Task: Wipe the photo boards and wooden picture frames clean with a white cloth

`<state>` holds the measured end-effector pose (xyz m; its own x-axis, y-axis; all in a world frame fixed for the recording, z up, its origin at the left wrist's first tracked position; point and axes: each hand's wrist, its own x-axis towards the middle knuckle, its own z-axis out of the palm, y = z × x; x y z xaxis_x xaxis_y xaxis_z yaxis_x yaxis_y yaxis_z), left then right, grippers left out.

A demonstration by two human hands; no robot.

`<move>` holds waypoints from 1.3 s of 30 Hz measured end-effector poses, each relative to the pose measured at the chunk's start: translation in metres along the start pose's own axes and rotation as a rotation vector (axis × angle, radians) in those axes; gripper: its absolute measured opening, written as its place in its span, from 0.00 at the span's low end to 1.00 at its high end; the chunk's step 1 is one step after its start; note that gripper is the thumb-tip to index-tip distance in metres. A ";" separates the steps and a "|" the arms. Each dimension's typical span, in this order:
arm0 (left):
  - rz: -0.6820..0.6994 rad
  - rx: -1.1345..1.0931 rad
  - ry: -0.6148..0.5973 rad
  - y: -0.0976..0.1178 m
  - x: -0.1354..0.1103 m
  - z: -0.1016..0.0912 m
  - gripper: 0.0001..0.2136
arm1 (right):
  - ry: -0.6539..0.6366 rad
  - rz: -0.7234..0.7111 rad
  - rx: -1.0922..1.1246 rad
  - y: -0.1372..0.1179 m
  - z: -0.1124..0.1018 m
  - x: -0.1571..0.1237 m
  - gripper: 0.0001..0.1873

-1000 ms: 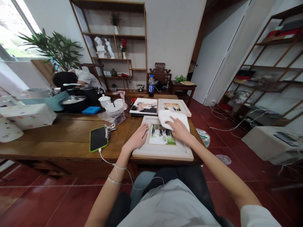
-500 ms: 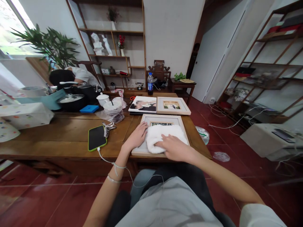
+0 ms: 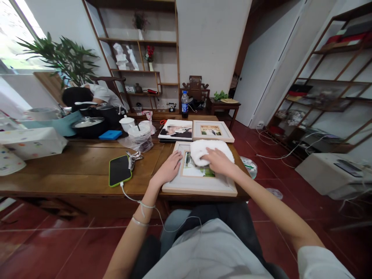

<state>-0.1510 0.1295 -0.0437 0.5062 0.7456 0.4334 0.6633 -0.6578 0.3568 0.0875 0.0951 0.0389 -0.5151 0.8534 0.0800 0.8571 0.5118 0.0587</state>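
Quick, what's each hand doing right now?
Left hand: open, resting on the left side of the picture frame.
Right hand: holding a white cloth against the same frame.

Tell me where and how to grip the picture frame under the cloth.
Probably by the left and right edges of the picture frame, left hand and right hand coming from their own sides: it lies flat on the table, with thick sides.

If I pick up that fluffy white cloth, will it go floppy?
The white cloth would probably flop, since it bends in soft folds. It looks light for its bulk, being fluffy. Pushed, it would likely slide, not roll, lying flattish on the picture frame.
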 end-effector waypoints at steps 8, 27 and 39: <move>0.002 -0.009 -0.008 0.000 0.000 -0.001 0.18 | 0.070 -0.056 -0.120 0.001 0.007 0.044 0.32; -0.032 -0.039 0.007 -0.001 -0.001 0.000 0.19 | -0.091 -0.262 0.109 -0.060 -0.014 -0.045 0.25; -0.014 -0.084 0.027 0.001 0.000 -0.001 0.20 | 0.159 0.037 -0.074 -0.034 -0.007 -0.007 0.30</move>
<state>-0.1504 0.1288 -0.0424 0.4809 0.7526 0.4498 0.6211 -0.6545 0.4311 0.0612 0.0712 0.0434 -0.4834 0.8421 0.2392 0.8754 0.4668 0.1257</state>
